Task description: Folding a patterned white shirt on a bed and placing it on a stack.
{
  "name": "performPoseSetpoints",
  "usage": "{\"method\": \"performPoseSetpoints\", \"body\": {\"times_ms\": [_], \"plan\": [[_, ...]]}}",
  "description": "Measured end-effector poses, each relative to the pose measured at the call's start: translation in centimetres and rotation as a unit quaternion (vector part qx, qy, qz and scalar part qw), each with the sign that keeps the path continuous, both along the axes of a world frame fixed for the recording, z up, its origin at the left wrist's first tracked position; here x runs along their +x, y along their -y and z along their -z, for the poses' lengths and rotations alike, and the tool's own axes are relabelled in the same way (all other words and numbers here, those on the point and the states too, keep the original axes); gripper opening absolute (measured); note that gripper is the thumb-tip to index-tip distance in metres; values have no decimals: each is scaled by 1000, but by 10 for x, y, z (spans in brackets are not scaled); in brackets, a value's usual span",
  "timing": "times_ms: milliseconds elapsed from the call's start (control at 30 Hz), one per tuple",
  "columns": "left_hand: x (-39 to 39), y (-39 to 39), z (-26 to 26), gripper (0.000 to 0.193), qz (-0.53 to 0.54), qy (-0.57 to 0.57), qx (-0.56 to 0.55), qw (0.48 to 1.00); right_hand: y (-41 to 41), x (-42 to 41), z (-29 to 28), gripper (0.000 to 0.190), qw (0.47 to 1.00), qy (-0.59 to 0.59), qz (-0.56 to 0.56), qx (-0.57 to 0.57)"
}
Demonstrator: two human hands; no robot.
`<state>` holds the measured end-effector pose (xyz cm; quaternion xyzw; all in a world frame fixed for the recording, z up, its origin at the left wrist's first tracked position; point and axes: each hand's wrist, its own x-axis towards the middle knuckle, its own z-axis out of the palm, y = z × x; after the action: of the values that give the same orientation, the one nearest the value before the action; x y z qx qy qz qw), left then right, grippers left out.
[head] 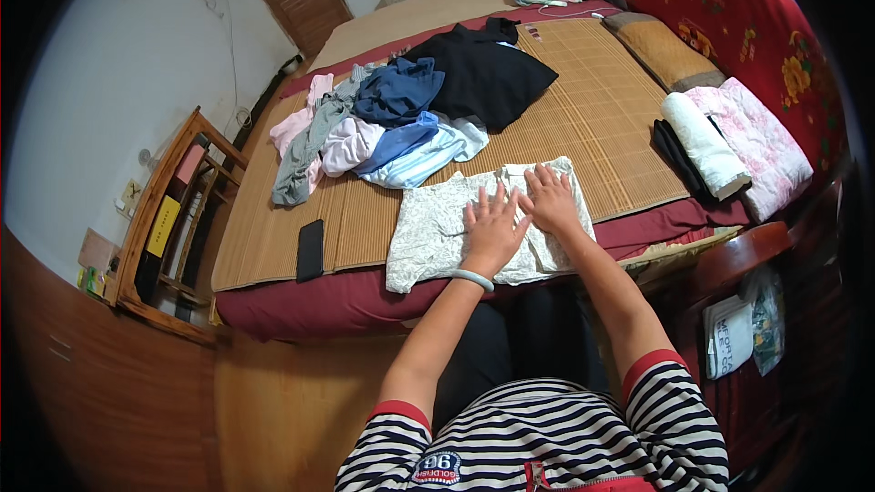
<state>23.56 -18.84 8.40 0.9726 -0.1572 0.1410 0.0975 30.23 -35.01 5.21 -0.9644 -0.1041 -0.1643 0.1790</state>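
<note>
A white patterned garment (427,232) lies spread near the bed's front edge, its lower edge reaching the maroon sheet. My left hand (493,229) rests on its middle, palm down with fingers spread. Just right of it, my right hand (549,199) lies palm down on the garment's right part, fingers apart. The hands are side by side, thumbs close together. Neither holds anything. A pale bangle (473,279) circles my left wrist. What lies under the palms is hidden.
Beyond the garment, a loose clothes pile (403,96) covers part of the bamboo mat (588,116). A black smartphone (310,251) lies left. Rolled white cloth (704,145), dark cloth (673,157) and a pink floral folded textile (772,143) sit right, near a wooden armrest (745,253).
</note>
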Motion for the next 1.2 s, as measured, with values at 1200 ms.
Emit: {"method": "performPoseSetpoints", "body": {"times_ms": [1200], "plan": [[-4, -2, 15, 60, 59, 22, -19, 998, 44, -6, -31, 64, 997, -33, -22, -68]]}}
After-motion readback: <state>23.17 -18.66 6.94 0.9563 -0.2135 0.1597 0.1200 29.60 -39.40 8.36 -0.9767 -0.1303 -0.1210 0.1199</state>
